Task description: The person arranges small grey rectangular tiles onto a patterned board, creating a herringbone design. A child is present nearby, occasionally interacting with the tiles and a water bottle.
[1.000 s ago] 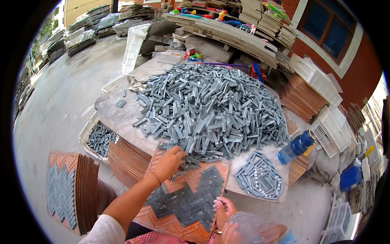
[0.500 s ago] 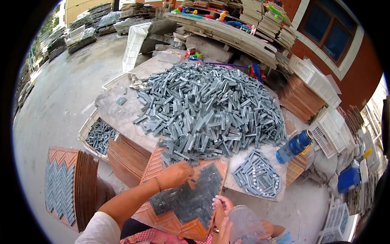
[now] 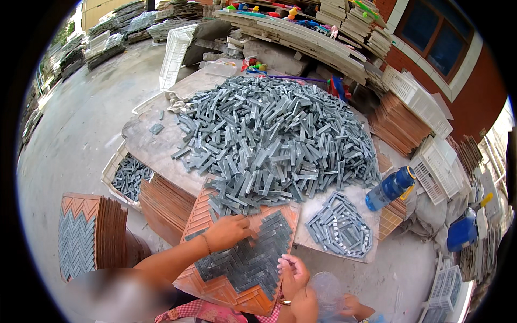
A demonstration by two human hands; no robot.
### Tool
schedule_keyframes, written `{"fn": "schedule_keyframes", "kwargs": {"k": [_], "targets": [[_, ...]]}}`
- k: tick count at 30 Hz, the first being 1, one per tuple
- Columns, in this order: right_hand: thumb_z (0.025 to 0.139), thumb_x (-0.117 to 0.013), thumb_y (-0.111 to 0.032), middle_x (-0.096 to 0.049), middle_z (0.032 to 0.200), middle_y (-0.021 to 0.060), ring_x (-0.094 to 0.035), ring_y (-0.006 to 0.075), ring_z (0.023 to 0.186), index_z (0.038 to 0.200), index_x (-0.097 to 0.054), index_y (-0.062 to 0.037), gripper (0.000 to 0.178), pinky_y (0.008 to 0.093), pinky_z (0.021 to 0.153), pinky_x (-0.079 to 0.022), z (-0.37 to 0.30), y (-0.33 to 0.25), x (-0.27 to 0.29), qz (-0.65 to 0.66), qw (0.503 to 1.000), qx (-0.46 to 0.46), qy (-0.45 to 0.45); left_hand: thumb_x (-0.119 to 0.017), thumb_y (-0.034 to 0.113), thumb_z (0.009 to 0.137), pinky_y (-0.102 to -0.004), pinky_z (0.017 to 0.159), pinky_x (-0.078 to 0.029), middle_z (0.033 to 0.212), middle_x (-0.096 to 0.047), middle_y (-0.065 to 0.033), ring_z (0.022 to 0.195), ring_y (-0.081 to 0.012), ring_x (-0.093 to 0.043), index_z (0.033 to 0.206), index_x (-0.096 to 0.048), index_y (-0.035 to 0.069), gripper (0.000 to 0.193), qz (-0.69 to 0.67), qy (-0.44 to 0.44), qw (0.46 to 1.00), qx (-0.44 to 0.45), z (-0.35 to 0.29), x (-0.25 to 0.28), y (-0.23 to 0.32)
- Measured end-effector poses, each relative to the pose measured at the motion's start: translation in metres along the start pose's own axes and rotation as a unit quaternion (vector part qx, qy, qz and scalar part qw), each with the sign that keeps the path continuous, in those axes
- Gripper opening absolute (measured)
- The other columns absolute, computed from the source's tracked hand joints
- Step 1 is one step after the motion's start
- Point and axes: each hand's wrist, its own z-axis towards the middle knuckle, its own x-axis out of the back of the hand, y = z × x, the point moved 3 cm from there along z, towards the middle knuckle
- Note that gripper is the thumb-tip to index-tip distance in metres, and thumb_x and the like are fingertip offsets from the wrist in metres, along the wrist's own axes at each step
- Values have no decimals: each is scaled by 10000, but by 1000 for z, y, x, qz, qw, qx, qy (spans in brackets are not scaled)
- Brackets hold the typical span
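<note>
Slim, dark grey stone-like strips partly fill a grooved orange-red rectangular board under the left hand.
Its fingertips bunch low (any strip between them, I can't tell); the blue-grey heap of loose strips lies just beyond. The right hand curls nearby, grip unclear. Laying seems underway; the next move likely needs snug alignment.

Strip pile: looked stony, matt.
Near herringbone tray: appeared smooth, slightly glossy.
Right bottle: was glossy, translucent plastic.
</note>
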Motion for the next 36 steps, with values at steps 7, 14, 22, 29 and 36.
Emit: {"fn": "schedule_keyframes", "kwargs": {"k": [7,14,22,29,36], "targets": [[827,-639,-44,-656,781,75,-594,100,640,943,-635,18,132,214,567,-481,0,-10,-3,-14,999,23,22,-571,135,778,-318,756,-501,883,-546,-25,916,-210,-557,907,-620,114,140,-38,-18,996,-72,2,-5,-2],[830,-642,-52,-655,783,74,-596,100,652,933,-631,16,124,217,569,-480,4,-6,1,-13,1000,12,15,-547,14,726,-330,837,-486,1047,-586,-54,1008,-253,-553,1038,-614,75,325,-84,-13,996,-30,-2,-13,-3],[831,-641,-54,-655,786,76,-603,103,659,938,-631,19,130,219,577,-494,8,-2,1,-18,1000,1,4,-589,2,713,-365,877,-469,1074,-586,-101,1029,-283,-550,1042,-600,37,332,-110,7,994,1,-8,-4,4],[830,-643,-54,-656,787,60,-607,99,658,933,-644,6,119,227,586,-498,17,-14,-17,-45,997,-33,-46,-632,97,748,-351,981,-404,1135,-587,-142,1129,-267,-514,1107,-579,-22,382,5,155,980,125,-41,-23,22],[773,-646,-39,-651,916,109,-635,223,780,972,-627,-9,203,304,693,-506,84,-16,-86,-312,900,281,-114,-680,144,723,-360,996,-397,1198,-571,-144,1154,-267,-507,1071,-606,-15,390,2,158,979,130,-40,-25,20]]}}
